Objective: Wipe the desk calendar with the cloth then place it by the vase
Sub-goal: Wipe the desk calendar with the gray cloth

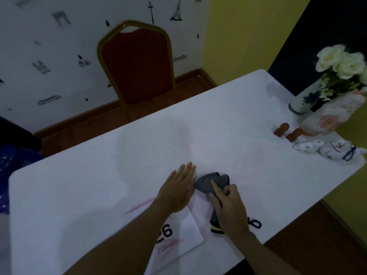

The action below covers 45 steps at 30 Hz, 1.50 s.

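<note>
The white desk calendar (184,241) lies flat near the table's front edge, with "26" printed on it; my left forearm crosses over it. My left hand (178,187) rests flat, fingers together, palm down on its far end. A dark grey cloth (210,182) with a yellow edge is bunched on the table just right of that hand, and my right hand (228,207) grips it. The vase (305,100), white with blue painting and white flowers, stands at the far right of the table.
The white table (99,185) fills the view. Near the vase stand a floral bag (329,118), two orange figurines (282,130) and small white ceramic figures (335,150). A red chair with a gold frame (137,64) stands beyond the far edge.
</note>
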Tool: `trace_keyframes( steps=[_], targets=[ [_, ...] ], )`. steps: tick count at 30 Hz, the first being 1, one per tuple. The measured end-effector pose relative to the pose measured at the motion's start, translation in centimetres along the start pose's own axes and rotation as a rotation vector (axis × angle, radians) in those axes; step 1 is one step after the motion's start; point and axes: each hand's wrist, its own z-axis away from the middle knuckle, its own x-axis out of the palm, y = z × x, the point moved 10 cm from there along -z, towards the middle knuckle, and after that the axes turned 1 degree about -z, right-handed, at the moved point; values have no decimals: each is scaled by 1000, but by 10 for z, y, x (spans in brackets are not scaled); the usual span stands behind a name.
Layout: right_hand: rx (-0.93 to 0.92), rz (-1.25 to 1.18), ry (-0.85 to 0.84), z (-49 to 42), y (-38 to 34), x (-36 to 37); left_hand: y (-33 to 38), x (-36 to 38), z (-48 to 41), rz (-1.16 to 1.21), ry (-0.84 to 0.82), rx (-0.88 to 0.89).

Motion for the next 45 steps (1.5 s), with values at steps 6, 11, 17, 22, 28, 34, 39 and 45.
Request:
trace_keyframes(
  steps=[6,11,17,22,28,34,39,45],
  targets=[
    [-22,-49,7,19,-69,24,-48,-5,83,18,99,-96],
    [-22,-23,35,33,-99,48,-101,13,159,81,107,-214],
    [56,-14,51,41,-96,71,-131,41,203,124,56,-278],
    [-21,108,-15,55,-94,91,-124,54,210,43,28,-222],
    [-73,243,63,40,-78,84,-125,57,198,47,29,-226],
    [-78,196,64,60,-108,114,-124,56,191,24,7,-228],
    [52,240,178,44,-66,79,-124,55,190,37,22,-221],
    [-151,208,58,58,-117,120,-125,57,189,39,26,-214]
  ],
)
